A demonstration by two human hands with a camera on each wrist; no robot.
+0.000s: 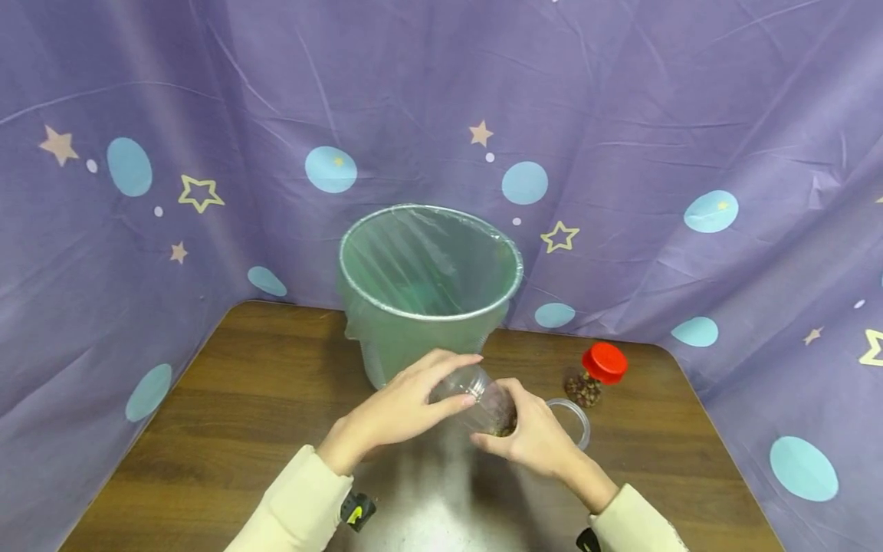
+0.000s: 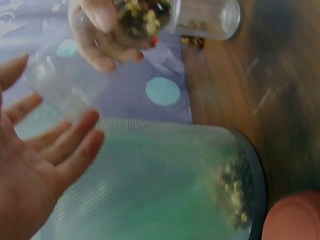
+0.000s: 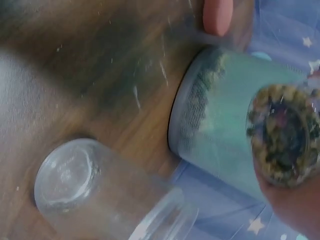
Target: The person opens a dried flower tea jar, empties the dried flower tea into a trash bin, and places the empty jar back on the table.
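Both hands hold a clear plastic jar (image 1: pixel 486 406) tilted in front of the bin. My right hand (image 1: pixel 541 437) grips its base end, where dried flower buds (image 2: pixel 145 17) and leaves are bunched. My left hand (image 1: pixel 407 402) spans the other end, thumb on the near side and fingers on the far side. In the left wrist view, those left fingers (image 2: pixel 80 145) are spread across the transparent wall. The right wrist view shows the buds through the jar's round bottom (image 3: pixel 285 135). Whether the mouth is covered cannot be told.
A green mesh bin (image 1: pixel 421 341) lined with a clear bag stands behind the hands; dried bits show through its lower wall. An uncovered clear jar (image 3: pixel 100 185) stands right of the hands. Behind it is a jar of dried buds with a red lid (image 1: pixel 605 363).
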